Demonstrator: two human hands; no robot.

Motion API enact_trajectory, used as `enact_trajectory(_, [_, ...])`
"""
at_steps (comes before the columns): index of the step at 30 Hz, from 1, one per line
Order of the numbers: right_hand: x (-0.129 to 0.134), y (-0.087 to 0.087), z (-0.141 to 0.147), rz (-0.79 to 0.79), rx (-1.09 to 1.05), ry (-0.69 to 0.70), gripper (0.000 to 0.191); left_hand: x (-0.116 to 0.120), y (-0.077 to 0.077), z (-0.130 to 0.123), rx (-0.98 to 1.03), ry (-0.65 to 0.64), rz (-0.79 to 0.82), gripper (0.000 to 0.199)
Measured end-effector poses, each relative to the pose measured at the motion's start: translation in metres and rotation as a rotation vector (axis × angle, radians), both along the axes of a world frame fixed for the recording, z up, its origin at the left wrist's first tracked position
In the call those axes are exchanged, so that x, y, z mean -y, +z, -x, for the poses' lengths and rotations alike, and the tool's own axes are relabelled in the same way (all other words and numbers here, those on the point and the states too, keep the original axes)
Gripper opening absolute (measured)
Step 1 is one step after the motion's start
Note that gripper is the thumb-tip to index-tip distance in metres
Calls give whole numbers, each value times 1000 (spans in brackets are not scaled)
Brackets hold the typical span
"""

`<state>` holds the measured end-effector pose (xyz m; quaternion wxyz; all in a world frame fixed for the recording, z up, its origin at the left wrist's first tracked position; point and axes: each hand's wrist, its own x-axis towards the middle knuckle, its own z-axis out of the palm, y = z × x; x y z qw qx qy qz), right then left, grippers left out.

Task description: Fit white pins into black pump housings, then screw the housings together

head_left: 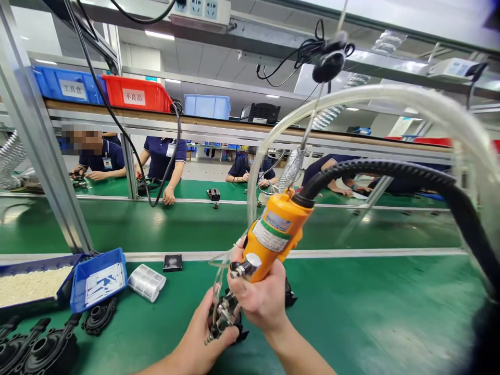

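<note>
My right hand (262, 299) is wrapped round the lower part of an orange power screwdriver (273, 234), which tilts down to the left. A black ribbed cable and a clear hose run from the tool. My left hand (205, 333) grips a black part (239, 325) on the green bench (371, 317), below the tool's metal tip (226, 312). The tool's metal end covers much of that part, and where exactly the tip touches cannot be made out.
Left on the bench are a tray of pale pieces (35, 284), a blue tray with white strips (123, 260), a clear plastic case (147, 283), a small black block (172, 262) and several black housings (49, 349). Metal posts and a shelf stand ahead; several people work beyond.
</note>
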<state>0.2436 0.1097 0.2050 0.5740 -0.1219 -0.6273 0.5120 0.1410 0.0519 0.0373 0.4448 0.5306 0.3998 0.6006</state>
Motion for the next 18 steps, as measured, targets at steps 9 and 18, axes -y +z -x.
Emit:
enact_trajectory(9, [-3,3,7,32,30,-91,42,-1,10,-3,-32,31,34,72])
enact_trajectory(18, [-17,25,-30,105,-258,54,68,-3,-17,-3,-27,5,148,116])
